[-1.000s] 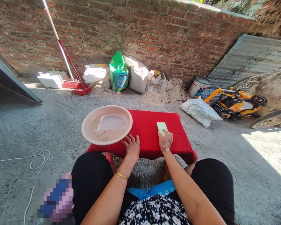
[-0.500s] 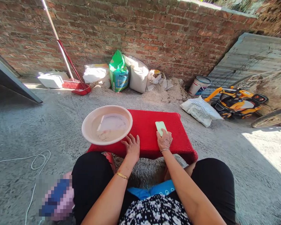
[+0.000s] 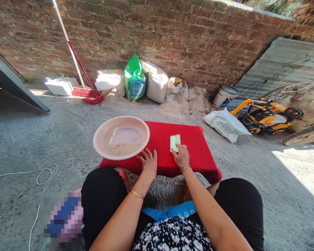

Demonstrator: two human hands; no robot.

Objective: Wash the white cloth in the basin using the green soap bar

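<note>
A light green phone case (image 3: 175,140) is on the red cloth (image 3: 161,136) that covers a low table in front of my knees. My right hand (image 3: 181,157) grips its near end between thumb and fingers, which cover that end. To the left stands a pale pink basin (image 3: 99,148) of shallow water with light reflected in it. My left hand (image 3: 148,162) rests by the basin's near right rim, fingers spread and nothing in it; whether the fingertips touch the rim I cannot tell.
Along the brick wall are a broom and red dustpan (image 3: 94,98), a green bag (image 3: 135,82), white sacks (image 3: 157,83) and a bucket (image 3: 225,97). A toy excavator (image 3: 269,116) stands right, near a flat sack (image 3: 226,124). A white cable (image 3: 48,170) lies left.
My right hand has shifted slightly left with the phone case, which now sits straighter and shows its raised rim. My left hand stays beside the basin. The view has turned slightly.
</note>
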